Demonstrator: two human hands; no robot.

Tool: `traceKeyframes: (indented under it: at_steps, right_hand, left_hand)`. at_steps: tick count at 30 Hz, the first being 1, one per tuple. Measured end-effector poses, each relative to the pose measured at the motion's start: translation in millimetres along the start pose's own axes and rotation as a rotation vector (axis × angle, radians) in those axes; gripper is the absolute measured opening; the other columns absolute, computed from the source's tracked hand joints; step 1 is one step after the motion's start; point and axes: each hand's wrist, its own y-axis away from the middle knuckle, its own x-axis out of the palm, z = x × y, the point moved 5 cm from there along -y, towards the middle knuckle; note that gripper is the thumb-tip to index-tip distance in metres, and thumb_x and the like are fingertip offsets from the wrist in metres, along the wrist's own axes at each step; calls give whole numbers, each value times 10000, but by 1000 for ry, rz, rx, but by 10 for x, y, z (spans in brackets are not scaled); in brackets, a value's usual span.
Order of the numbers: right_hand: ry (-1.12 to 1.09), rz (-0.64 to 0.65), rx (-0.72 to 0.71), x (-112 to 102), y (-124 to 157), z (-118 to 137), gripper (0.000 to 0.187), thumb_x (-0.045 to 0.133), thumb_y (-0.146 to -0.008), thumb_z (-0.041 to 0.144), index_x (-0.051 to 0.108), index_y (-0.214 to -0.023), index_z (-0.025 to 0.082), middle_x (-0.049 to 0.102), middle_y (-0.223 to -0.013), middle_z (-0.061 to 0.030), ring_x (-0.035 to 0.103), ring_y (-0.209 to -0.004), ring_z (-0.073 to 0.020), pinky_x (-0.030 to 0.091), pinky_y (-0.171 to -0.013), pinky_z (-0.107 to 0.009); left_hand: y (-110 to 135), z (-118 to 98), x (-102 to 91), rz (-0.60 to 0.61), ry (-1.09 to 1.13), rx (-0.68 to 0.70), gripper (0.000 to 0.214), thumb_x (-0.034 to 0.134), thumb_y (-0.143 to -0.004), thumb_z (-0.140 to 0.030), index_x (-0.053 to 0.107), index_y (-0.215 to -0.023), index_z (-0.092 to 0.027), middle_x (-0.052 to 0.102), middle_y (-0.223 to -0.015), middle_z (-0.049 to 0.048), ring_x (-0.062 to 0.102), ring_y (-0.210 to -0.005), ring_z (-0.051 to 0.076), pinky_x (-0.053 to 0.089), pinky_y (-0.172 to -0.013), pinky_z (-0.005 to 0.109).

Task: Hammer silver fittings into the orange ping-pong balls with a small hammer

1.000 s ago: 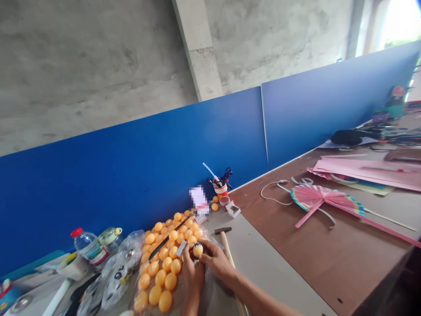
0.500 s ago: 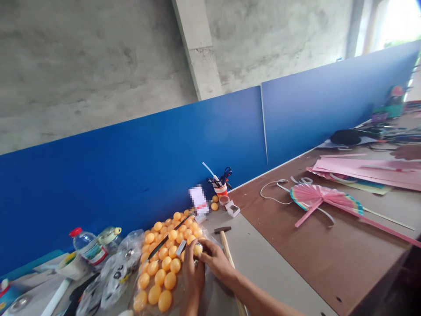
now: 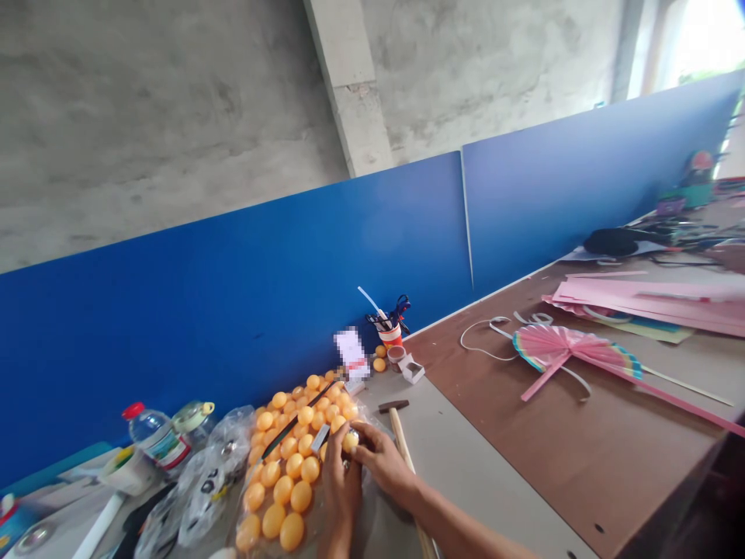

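Gray tabletop spreads beneath your forearms at the near middle. Your left hand curls its fingers around one side of a yellowish ball, while your right hand pinches it from the other; its finer details are too small to tell. Just left, a clear bag of orange balls lies with a dark strip across it; farther left are a crumpled plastic bag and a red-capped bottle. Right of the bag lies a hammer, its handle partly hidden by your right arm. Beyond stand a small white box and a tool cup. Far right, a pink pleated paper fan rests on a brown surface. Behind everything runs a blue partition, then a concrete wall.
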Motion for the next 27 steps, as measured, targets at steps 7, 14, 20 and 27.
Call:
traceKeyframes:
  at_steps: [7,14,20,27]
  right_hand:
    - [12,6,23,11,8,14,515,692,-669,277,774,-1177,259,780,-940,-19,691,-878,-266,552,-890,-439]
    - [-10,15,-15,18,9,39,462,715,-685,292,782,-1142,262,797,-1046,-36,713,-988,-297,550,-953,-473]
    - [-105,-8,41,-30,-18,38,382,772,-690,406,797,-1039,253,803,-958,-48,728,-975,-305,534,-994,-494]
    - [-94,-9,75,-39,13,75,390,761,-686,408,799,-1034,239,787,-905,-43,719,-977,-321,524,-996,-494]
  left_hand:
    - [-5,20,-4,-26,12,32,422,552,-813,-312,709,-1186,-191,782,-1271,174,698,-1252,333,547,-1089,509]
    - [-5,-9,25,-3,12,-7,457,524,-819,-315,682,-1218,-159,764,-1287,206,685,-1267,339,545,-1088,513]
    - [19,-57,44,39,38,-60,451,610,-836,-420,671,-1221,-193,733,-1341,204,635,-1339,352,529,-1105,530]
    - [29,-34,57,51,45,-70,413,573,-859,-396,683,-1209,-207,748,-1313,193,685,-1259,344,540,-1087,534]
